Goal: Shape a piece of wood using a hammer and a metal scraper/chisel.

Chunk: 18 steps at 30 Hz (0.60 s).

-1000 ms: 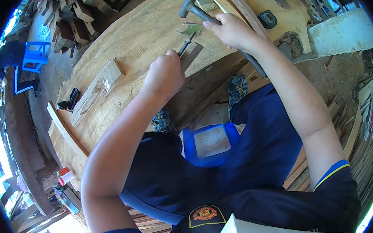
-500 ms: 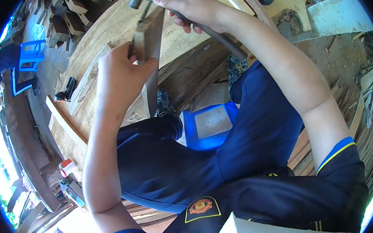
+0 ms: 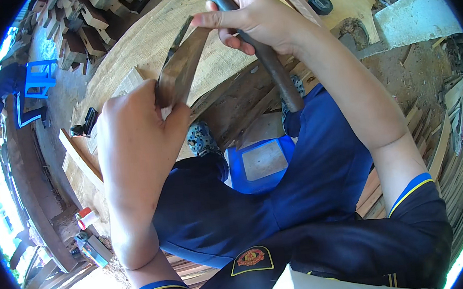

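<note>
My left hand [image 3: 138, 135] is wrapped round a narrow wooden block that looks like a wooden hand plane [image 3: 187, 61], tilted up in front of me. A thin dark metal strip [image 3: 176, 44] runs along its left side. In my right hand [image 3: 254, 20] is a hammer [image 3: 274, 70], gripped by its dark handle, which slants down toward my knee. The hammer's head lies beyond the top edge of the view. The right thumb reaches out to the upper end of the plane, at or against it. My left fingers are mostly hidden behind the plane.
A pale wooden workbench [image 3: 126, 55] spreads ahead, with a black tape measure [image 3: 320, 4] at the far right and a black object [image 3: 84, 122] at left. Between my legs is a blue plastic stool [image 3: 239, 176]. Stacked timber [image 3: 90, 41] and a person beside a blue chair [image 3: 40, 78] are far left.
The hammer's head has gone up out of view and its handle stands steeper. My left hand has come nearer and lower with the plane turned. My right thumb has moved to the plane's upper end.
</note>
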{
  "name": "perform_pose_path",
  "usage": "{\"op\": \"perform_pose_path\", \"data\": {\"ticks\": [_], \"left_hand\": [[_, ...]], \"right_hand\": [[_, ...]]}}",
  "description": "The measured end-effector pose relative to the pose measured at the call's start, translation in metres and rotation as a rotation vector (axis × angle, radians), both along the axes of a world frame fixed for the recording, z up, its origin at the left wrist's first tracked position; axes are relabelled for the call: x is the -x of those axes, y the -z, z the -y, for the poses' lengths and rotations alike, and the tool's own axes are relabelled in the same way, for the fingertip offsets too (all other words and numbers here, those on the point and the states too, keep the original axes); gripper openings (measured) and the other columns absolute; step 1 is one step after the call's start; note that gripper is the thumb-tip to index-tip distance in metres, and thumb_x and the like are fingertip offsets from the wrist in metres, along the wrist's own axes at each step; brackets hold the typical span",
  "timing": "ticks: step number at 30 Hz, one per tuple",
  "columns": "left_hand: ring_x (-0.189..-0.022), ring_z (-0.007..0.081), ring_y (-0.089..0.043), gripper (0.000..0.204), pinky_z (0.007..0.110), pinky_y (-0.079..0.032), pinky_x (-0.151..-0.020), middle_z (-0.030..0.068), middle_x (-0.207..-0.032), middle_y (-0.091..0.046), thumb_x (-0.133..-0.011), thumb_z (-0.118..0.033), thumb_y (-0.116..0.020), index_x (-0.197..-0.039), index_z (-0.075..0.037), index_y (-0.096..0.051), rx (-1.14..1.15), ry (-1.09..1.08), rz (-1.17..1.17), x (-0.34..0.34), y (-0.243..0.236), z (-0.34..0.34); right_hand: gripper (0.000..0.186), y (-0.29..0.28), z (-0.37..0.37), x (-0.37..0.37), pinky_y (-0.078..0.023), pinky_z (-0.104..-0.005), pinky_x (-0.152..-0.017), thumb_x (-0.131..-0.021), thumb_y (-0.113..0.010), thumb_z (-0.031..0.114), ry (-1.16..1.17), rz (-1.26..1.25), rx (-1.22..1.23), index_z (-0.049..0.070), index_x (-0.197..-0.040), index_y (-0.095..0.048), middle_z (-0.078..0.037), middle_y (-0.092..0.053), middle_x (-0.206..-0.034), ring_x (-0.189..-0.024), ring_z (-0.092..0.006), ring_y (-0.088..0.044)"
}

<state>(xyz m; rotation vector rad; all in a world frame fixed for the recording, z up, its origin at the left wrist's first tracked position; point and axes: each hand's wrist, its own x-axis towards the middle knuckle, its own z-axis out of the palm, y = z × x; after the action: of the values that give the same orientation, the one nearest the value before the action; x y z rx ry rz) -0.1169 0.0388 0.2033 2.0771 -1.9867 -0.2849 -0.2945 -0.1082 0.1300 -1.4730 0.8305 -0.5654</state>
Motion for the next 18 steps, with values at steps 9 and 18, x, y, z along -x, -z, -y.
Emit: {"op": "perform_pose_path", "data": {"ticks": [9, 18], "left_hand": [[-0.050, 0.0256, -0.044, 0.026, 0.037, -0.038, -0.051, 0.0155, -0.056, -0.044, -0.067, -0.015, -0.070, -0.067, 0.003, -0.052, 0.006, -0.135, 0.057, -0.021, -0.021, 0.012], [-0.054, 0.0163, -0.032, 0.026, 0.033, -0.032, -0.050, 0.0084, -0.056, -0.034, -0.065, -0.012, -0.068, -0.064, 0.002, -0.046, -0.002, -0.137, 0.029, -0.036, -0.022, 0.017]], "right_hand": [[0.034, 0.007, 0.002, -0.029, -0.047, -0.0221, -0.042, -0.093, -0.072, 0.016, -0.054, 0.443, -0.060, 0.004, -0.096, -0.041, -0.025, -0.067, -0.103, -0.076, -0.0272, -0.076], [0.032, 0.019, 0.003, -0.040, -0.045, -0.0222, -0.040, -0.094, -0.072, 0.019, -0.038, 0.505, -0.037, 0.005, -0.096, -0.043, -0.021, -0.069, -0.101, -0.074, -0.0250, -0.076]]}}
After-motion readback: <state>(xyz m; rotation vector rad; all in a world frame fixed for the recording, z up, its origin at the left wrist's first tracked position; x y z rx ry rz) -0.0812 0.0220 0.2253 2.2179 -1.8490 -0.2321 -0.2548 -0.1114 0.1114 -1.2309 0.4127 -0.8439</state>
